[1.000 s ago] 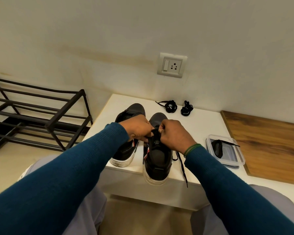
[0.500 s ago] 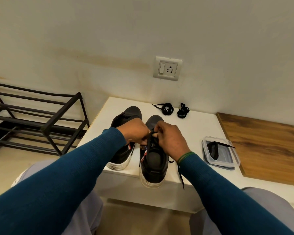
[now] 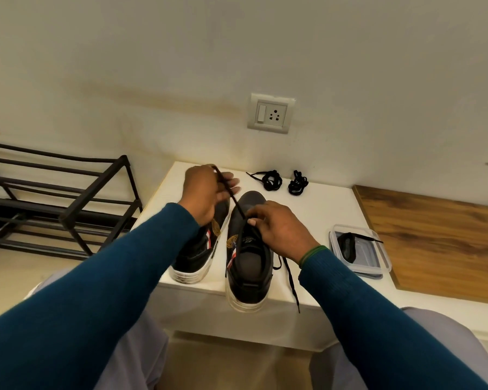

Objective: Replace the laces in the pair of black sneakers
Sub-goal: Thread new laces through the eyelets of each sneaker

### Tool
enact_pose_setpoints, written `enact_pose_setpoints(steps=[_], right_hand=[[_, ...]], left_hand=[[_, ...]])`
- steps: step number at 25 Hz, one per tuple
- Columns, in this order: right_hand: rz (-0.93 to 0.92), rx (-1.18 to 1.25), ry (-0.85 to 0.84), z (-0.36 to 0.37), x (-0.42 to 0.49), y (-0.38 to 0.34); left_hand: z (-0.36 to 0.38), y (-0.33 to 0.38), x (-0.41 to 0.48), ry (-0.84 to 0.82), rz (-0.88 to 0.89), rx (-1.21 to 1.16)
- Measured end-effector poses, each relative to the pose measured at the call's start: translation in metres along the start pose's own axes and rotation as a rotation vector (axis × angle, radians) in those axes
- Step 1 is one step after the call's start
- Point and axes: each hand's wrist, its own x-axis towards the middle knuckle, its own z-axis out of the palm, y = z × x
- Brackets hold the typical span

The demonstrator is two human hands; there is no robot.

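The near sneaker [image 3: 248, 257] and far sneaker [image 3: 200, 257] have black uppers with a dull, matt finish and white rubbery soles, scuffed and grimy at the heels. The lace [image 3: 237, 205] is thin black woven cloth, like the coiled lace bundles [image 3: 272, 180]. The counter [image 3: 321, 212] is smooth, white and matt. The wood panel [image 3: 434, 237] shows brown grain with a soft sheen. The rack [image 3: 68, 209] is matt black metal bar, the container [image 3: 352, 228] clear glossy plastic, the sleeves [image 3: 110, 277] fine teal knit, and the socket plate [image 3: 271, 114] smooth pale plastic.
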Motion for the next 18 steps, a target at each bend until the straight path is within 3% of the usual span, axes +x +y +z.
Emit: enact_pose_setpoints(steps=[1, 2, 4, 5, 6, 8, 10, 12, 14, 15, 16, 17, 18], right_hand=[[-0.008, -0.007, 0.001, -0.001, 0.000, 0.000], [-0.018, -0.008, 0.004, -0.001, -0.001, 0.000], [-0.032, 0.008, 0.002, -0.001, -0.002, -0.001], [-0.034, 0.013, 0.002, -0.002, -0.002, -0.002], [-0.039, 0.007, 0.000, -0.002, -0.002, -0.002], [-0.048, -0.025, -0.015, -0.004, -0.003, -0.002], [-0.028, -0.042, -0.027, -0.005, -0.003, -0.002], [-0.012, -0.040, -0.027, -0.005, -0.004, -0.003], [-0.018, -0.050, -0.026, -0.004, -0.005, -0.003], [-0.025, -0.068, -0.021, -0.003, -0.005, -0.002], [-0.032, -0.097, -0.012, -0.002, -0.006, -0.002], [-0.034, -0.133, -0.005, -0.003, -0.005, -0.001], [-0.038, -0.165, 0.004, -0.003, -0.005, 0.000]], left_hand=[[-0.003, 0.005, 0.001, -0.004, 0.034, 0.023], [-0.010, 0.007, 0.005, -0.023, 0.133, 0.284], [-0.021, 0.002, 0.004, -0.134, 0.489, 1.213], [-0.023, -0.004, 0.002, -0.240, 0.581, 1.520], [-0.024, -0.012, 0.000, -0.346, 0.580, 1.672], [-0.019, -0.015, -0.003, -0.425, 0.470, 1.629], [-0.018, -0.007, 0.000, -0.340, 0.450, 1.433], [-0.017, 0.008, 0.002, -0.189, 0.403, 0.976], [-0.014, 0.017, -0.001, -0.067, 0.272, 0.276], [-0.011, 0.017, -0.004, -0.090, 0.192, -0.008], [-0.009, 0.015, -0.007, -0.124, 0.139, -0.130], [-0.008, 0.014, -0.008, -0.152, 0.143, -0.060], [-0.009, 0.010, -0.005, -0.169, 0.237, 0.231]])
